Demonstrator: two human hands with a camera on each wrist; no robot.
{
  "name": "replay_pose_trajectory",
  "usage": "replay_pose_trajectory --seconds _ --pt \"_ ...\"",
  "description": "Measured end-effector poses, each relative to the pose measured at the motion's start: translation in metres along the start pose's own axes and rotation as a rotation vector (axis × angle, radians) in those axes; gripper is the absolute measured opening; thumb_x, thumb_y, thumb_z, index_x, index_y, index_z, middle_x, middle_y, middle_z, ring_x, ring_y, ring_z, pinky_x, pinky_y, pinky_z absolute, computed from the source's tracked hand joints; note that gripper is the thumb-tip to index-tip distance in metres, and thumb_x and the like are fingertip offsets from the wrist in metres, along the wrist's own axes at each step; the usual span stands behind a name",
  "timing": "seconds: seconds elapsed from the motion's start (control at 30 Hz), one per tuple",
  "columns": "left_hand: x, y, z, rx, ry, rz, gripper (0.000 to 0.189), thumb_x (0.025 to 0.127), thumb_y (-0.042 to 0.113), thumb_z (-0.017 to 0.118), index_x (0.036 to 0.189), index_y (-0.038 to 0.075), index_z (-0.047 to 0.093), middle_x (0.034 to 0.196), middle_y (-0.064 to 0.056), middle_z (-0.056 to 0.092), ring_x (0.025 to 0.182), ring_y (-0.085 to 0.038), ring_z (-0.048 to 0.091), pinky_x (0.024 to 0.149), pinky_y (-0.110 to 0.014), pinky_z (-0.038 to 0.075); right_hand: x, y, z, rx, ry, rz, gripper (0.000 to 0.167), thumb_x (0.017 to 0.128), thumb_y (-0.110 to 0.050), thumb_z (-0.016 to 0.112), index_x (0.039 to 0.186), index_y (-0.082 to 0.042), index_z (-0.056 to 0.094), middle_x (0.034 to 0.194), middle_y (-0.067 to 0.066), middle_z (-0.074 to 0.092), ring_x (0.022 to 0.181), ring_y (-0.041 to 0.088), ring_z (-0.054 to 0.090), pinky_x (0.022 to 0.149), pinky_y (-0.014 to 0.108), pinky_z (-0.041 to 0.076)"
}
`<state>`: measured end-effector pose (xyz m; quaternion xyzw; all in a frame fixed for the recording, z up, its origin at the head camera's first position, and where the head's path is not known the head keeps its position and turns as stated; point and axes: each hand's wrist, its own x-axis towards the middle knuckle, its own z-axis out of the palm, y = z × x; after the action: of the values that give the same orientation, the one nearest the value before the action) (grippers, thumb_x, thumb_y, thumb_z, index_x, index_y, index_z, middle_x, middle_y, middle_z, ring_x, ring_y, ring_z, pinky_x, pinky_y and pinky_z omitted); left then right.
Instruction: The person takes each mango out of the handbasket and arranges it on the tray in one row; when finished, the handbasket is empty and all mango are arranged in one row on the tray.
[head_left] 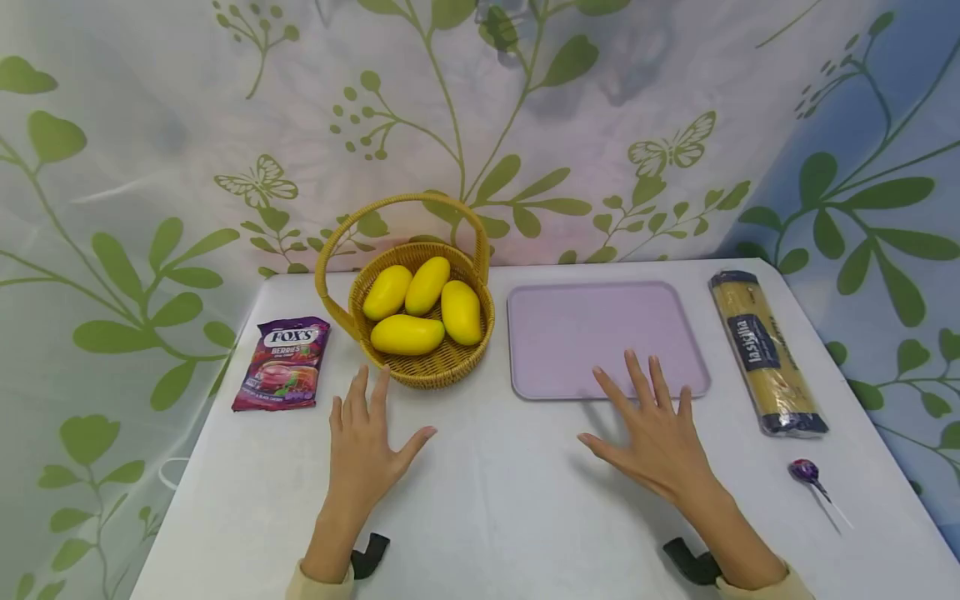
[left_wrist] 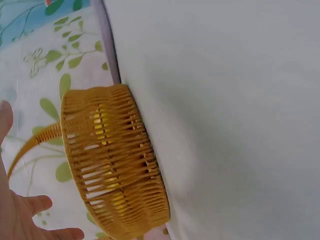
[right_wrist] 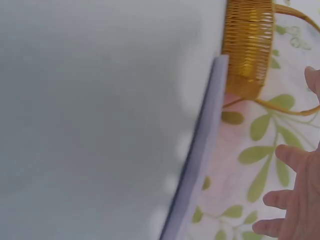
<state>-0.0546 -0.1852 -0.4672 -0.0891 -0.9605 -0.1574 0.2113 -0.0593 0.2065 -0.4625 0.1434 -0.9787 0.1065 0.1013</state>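
**Basket [head_left: 435,377] and tray [head_left: 600,337] on a white table [head_left: 487,508]**

The basket stands upright at the table's back edge, left of centre, its handle [head_left: 408,198] rising in front of the backdrop [head_left: 292,125]. Four yellow mangoes [head_left: 407,335] lie inside; the left wrist view shows some of their colour through the open weave. Just to the right, the shallow lilac tray lies flat, near that same edge.

The left hand [head_left: 365,462] is in front of the basket, its grip released, fingers extended and thumb out to the side. From overhead it is hard to judge how near its fingertips come to the rim. The right hand [head_left: 660,442], also with a released grip, spreads its fingers at the tray's front edge and casts a soft shadow on the table. Beige sleeves [head_left: 318,586] show at both wrists.

Further out, a purple-red candy bag [head_left: 283,367] lies left of the basket. A long pasta pack [head_left: 767,354] slants along the table's right side, and nearer the person is a lollipop [head_left: 805,472] with a white stick.

The table is smooth and pale, closed in behind and at both sides by the backdrop, printed with green leaves and butterflies and turning bluish at right.
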Motion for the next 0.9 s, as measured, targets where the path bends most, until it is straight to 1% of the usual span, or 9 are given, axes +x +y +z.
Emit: replay_pose_trajectory --seconds 0.1,0.17,0.27,0.37,0.43,0.5,0.6,0.73,0.9 --pt "0.01 -0.009 0.005 -0.102 0.038 -0.054 0.101 0.079 0.068 0.065 0.155 0.012 0.027 0.152 -0.03 0.032 0.128 -0.05 0.044 0.101 -0.071 0.035 0.015 -0.011 -0.004 0.026 -0.001 -0.035 0.092 0.077 -0.072 0.063 0.154 -0.036 0.028 0.166 0.008 0.009 0.151 0.039 0.01 0.1 0.079 0.025" --pt "0.016 -0.015 0.01 -0.157 0.04 -0.1 0.101 0.079 0.059 0.072 0.156 0.013 0.025 0.153 -0.031 0.029 0.126 -0.053 0.045 0.097 -0.07 0.038 0.026 -0.019 -0.007 0.041 -0.001 -0.061 0.091 0.078 -0.072 0.063 0.154 -0.037 0.027 0.165 0.009 0.011 0.15 0.04 0.013 0.101 0.077 0.026" --pt "0.022 -0.021 0.016 -0.232 0.015 -0.171 0.1 0.08 0.05 0.075 0.157 0.015 0.021 0.155 -0.031 0.024 0.128 -0.055 0.042 0.095 -0.073 0.038 0.043 -0.031 -0.01 0.042 0.003 -0.107 0.09 0.079 -0.072 0.06 0.155 -0.039 0.024 0.165 0.01 0.012 0.149 0.041 0.017 0.104 0.075 0.027" --pt "0.027 -0.023 0.02 -0.288 -0.015 -0.217 0.097 0.083 0.048 0.073 0.157 0.016 0.019 0.158 -0.029 0.018 0.133 -0.056 0.036 0.096 -0.076 0.035 0.06 -0.042 -0.013 0.048 0.014 -0.157 0.088 0.081 -0.071 0.059 0.155 -0.038 0.024 0.165 0.01 0.012 0.148 0.042 0.019 0.105 0.073 0.029" --pt "0.03 -0.023 0.023 -0.321 -0.02 -0.227 0.097 0.084 0.047 0.073 0.157 0.015 0.019 0.159 -0.028 0.016 0.136 -0.055 0.033 0.097 -0.076 0.034 0.07 -0.048 -0.013 0.061 0.017 -0.183 0.088 0.082 -0.07 0.059 0.155 -0.037 0.024 0.165 0.01 0.012 0.148 0.041 0.019 0.105 0.072 0.03" --pt "0.032 -0.024 0.026 -0.339 -0.013 -0.222 0.097 0.084 0.046 0.074 0.157 0.014 0.019 0.159 -0.028 0.017 0.138 -0.054 0.031 0.098 -0.073 0.036 0.079 -0.053 -0.013 0.075 0.016 -0.205 0.087 0.082 -0.069 0.059 0.155 -0.037 0.025 0.165 0.01 0.013 0.148 0.041 0.02 0.106 0.07 0.031" --pt "0.036 -0.025 0.032 -0.369 0.012 -0.202 0.097 0.083 0.044 0.075 0.157 0.012 0.02 0.158 -0.026 0.02 0.139 -0.05 0.033 0.101 -0.068 0.038 0.094 -0.061 -0.014 0.1 0.017 -0.243 0.086 0.083 -0.068 0.06 0.155 -0.036 0.026 0.164 0.011 0.015 0.148 0.04 0.022 0.106 0.067 0.033" --pt "0.037 -0.027 0.04 -0.418 0.038 -0.186 0.099 0.082 0.041 0.077 0.156 0.009 0.019 0.158 -0.022 0.022 0.139 -0.043 0.035 0.105 -0.061 0.039 0.115 -0.076 -0.012 0.152 0.01 -0.3 0.084 0.085 -0.064 0.062 0.155 -0.034 0.027 0.164 0.011 0.017 0.147 0.038 0.024 0.107 0.063 0.036" --pt "0.035 -0.028 0.049 -0.536 0.056 -0.201 0.1 0.083 0.032 0.078 0.156 0.006 0.015 0.158 -0.018 0.021 0.132 -0.037 0.041 0.1 -0.056 0.044 0.139 -0.096 -0.005 0.222 -0.028 -0.367 0.081 0.088 -0.06 0.062 0.155 -0.035 0.025 0.164 0.01 0.017 0.147 0.036 0.026 0.107 0.059 0.038"
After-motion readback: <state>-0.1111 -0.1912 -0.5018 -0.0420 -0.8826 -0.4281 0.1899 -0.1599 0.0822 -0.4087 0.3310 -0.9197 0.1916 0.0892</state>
